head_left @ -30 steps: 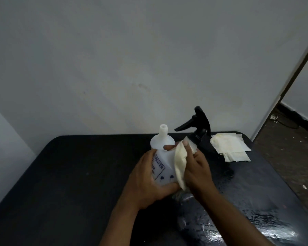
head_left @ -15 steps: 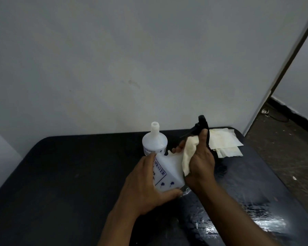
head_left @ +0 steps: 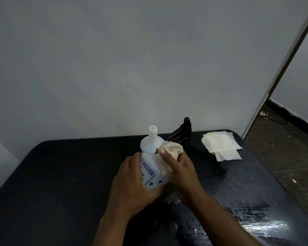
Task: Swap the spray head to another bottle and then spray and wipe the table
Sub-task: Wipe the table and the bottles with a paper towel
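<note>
My left hand (head_left: 132,185) grips the lower body of a white labelled spray bottle (head_left: 152,174), which tilts away to the right over the black table (head_left: 60,174). My right hand (head_left: 183,174) presses a bunched cream cloth (head_left: 171,150) against the bottle's upper part. The black spray head (head_left: 184,129) sticks out behind the cloth; its joint with the bottle is hidden. A second white bottle (head_left: 149,142) with an open, bare neck stands upright just behind my left fingers.
A stack of folded cream cloths (head_left: 220,144) lies at the table's back right corner. A wet, shiny patch (head_left: 247,210) covers the table's right side. The wall runs close behind the table, and bare floor (head_left: 283,157) lies off the right edge.
My right hand has rubbed the cloth over the held bottle's upper part, up toward the spray head and back, and now holds it bunched. My left hand keeps its grip.
</note>
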